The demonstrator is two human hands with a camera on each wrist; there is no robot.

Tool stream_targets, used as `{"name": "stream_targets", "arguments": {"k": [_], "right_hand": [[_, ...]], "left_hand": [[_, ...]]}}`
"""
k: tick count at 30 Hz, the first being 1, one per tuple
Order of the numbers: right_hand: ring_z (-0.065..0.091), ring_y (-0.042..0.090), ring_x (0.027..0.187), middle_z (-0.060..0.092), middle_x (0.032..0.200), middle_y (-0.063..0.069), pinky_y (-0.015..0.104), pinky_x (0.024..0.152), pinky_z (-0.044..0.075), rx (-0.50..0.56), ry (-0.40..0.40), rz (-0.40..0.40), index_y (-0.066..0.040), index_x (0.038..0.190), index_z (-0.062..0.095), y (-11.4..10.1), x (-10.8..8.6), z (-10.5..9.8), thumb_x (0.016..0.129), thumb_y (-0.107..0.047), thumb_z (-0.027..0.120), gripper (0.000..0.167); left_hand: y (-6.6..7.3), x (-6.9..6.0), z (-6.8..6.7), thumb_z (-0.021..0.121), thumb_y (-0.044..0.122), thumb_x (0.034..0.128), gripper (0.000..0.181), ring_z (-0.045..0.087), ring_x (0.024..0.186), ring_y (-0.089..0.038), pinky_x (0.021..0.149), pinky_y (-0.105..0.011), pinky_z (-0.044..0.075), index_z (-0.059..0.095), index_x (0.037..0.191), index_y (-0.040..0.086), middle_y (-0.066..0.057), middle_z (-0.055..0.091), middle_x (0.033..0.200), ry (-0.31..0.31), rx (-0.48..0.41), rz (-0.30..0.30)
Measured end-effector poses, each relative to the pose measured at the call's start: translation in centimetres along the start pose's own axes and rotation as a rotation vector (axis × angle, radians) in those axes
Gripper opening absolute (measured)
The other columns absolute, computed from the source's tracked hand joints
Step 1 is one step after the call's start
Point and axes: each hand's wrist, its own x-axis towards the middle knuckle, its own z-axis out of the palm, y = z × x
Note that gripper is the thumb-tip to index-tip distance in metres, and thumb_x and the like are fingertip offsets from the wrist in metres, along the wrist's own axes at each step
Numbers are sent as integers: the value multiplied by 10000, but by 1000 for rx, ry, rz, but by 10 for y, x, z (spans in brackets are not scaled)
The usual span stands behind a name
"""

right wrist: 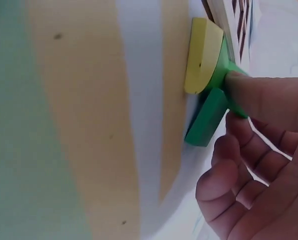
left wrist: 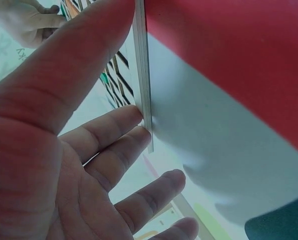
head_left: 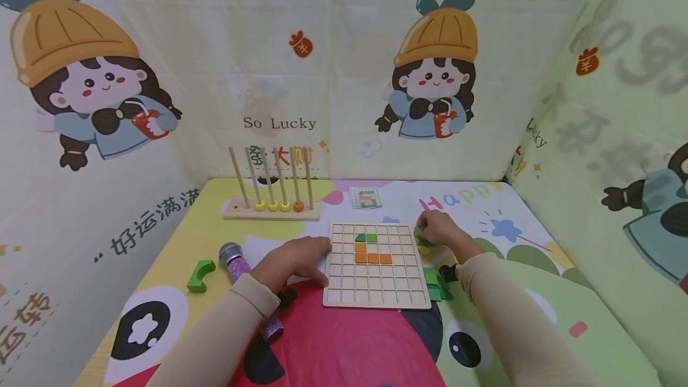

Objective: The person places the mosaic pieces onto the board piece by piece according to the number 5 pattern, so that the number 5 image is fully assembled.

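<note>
A wooden grid board (head_left: 376,284) lies mid-table, bearing green pieces (head_left: 371,237) near its top and orange pieces (head_left: 361,253) below them. At its left edge is my left hand (head_left: 298,260); thumb and fingertips touch the rim, and the fingers (left wrist: 126,145) are spread and nearly straight. My right hand (head_left: 443,230) is beside the board's upper right. In the right wrist view its thumb (right wrist: 268,97) and a finger pinch a green block (right wrist: 219,67). A yellow block (right wrist: 202,55) and a dark green block (right wrist: 207,117) lie against it.
More green blocks (head_left: 432,276) lie by the board's lower right. To the left are a green arch block (head_left: 200,275) and a glittery microphone (head_left: 236,264), partly under the left forearm. A peg stand with beads (head_left: 271,214) and a small pattern card (head_left: 365,197) are at the back.
</note>
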Motion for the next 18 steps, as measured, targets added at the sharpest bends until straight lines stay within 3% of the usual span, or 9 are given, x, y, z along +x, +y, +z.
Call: {"name": "stream_targets", "arguments": {"k": [10, 18], "right_hand": [[601, 262, 896, 674, 1020, 145, 473, 867, 530, 75, 41, -29, 11, 1064, 675, 7, -7, -2, 991, -91, 618, 138], [596, 232, 898, 674, 1012, 115, 406, 811, 508, 200, 3, -100, -17, 1049, 665, -13, -3, 4, 1007, -101, 610, 108]], "left_hand": [[-1, -1, 1, 929, 418, 746, 820, 587, 1222, -261, 1081, -450, 488, 571, 1424, 130, -56, 623, 1385, 10, -1, 6], [0, -1, 1, 931, 413, 748, 823, 576, 1249, -269, 1103, -451, 473, 570, 1427, 120, -59, 616, 1401, 9, -16, 13]]}}
